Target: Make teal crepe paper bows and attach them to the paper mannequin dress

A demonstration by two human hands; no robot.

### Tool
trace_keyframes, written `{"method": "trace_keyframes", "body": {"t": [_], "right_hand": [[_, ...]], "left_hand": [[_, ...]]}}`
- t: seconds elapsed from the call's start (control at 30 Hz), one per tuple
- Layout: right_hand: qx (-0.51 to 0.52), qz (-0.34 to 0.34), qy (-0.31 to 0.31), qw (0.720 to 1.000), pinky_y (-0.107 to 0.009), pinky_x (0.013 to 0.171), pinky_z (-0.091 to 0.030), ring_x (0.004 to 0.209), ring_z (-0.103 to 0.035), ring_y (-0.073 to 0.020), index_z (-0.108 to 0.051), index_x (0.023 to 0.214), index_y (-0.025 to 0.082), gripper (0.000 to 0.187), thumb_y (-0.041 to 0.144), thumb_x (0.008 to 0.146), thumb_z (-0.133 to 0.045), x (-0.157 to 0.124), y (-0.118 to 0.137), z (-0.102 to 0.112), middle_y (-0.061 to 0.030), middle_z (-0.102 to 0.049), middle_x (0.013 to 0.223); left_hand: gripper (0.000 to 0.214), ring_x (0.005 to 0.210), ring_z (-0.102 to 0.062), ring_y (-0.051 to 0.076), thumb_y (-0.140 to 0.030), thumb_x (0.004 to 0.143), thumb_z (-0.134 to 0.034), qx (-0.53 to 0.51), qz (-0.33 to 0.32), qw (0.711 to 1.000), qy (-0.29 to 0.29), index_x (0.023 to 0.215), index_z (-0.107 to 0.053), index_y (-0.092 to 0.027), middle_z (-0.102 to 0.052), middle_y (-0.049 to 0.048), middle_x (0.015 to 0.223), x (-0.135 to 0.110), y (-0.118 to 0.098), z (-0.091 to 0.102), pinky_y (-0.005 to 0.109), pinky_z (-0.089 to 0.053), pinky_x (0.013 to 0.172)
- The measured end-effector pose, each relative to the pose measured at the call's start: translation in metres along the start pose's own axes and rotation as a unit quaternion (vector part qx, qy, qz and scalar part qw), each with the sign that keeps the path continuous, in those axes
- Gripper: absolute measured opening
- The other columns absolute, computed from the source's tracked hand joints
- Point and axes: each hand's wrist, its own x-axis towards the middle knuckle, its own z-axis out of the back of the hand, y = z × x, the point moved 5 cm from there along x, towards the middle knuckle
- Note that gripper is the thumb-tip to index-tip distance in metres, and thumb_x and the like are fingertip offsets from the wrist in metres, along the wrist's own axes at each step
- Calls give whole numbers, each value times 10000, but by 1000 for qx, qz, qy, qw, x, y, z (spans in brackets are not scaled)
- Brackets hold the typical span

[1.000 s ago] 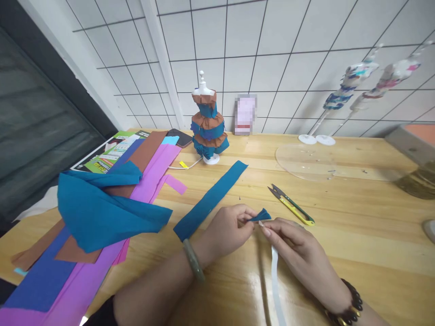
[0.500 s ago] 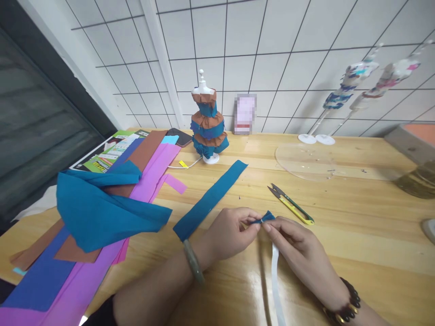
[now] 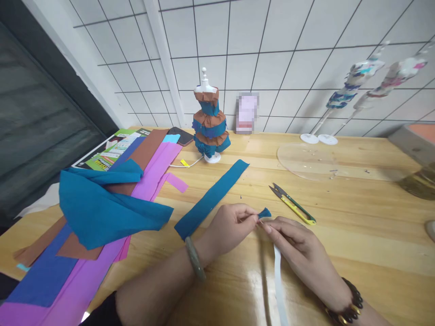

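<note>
My left hand [image 3: 236, 226] is closed in a pinch on a small bunched piece of teal crepe paper [image 3: 264, 213], whose flared end sticks out past the fingertips. Touching it from the other side are the pinched thumb and fingers of my right hand [image 3: 294, 246]. From under that hand a narrow white strip [image 3: 277, 276] hangs toward the table's near edge. Its upper end is hidden by the fingers. A flat teal crepe paper strip [image 3: 212, 199] lies just beyond my left wrist. Yellow and green thread snips [image 3: 292, 204] rest beyond my right hand, blades apart.
Stacked coloured crepe paper [image 3: 112, 208] covers the table's left side. At the back stand a small dress form [image 3: 210, 122] in brown and teal ruffles, a pinkish card [image 3: 247, 113] and two more forms [image 3: 343, 97]. A clear disc [image 3: 302, 160] and a box [image 3: 414, 140] are at right.
My right fingers have drawn slightly down off the teal bunch, showing more of its flared end. The bunch has tipped a little. The view has shifted slightly.
</note>
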Motion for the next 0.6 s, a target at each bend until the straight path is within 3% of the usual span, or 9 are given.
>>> {"method": "trace_keyframes", "body": {"t": [0.37, 0.6], "right_hand": [[-40, -31, -6, 999, -252, 542, -408, 571, -525, -144, -595, 639, 200, 320, 381, 860, -451, 0, -4, 1, 0, -533, 586], [-38, -36, -10, 999, -247, 547, -416, 584, -537, -147, -590, 648, 199, 314, 374, 862, -439, 2, -3, 1, -5, -563, 605]], "left_hand": [[204, 835, -632, 163, -218, 799, -505, -15, -19, 1000, 11, 901, -663, -140, -691, 68, 908, -2, -3, -4, 272, -497, 735], [245, 778, -636, 161, -239, 805, -502, -47, 20, 998, 43, 949, -655, -114, -688, 88, 827, -3, 1, -6, 271, -504, 702]]}}
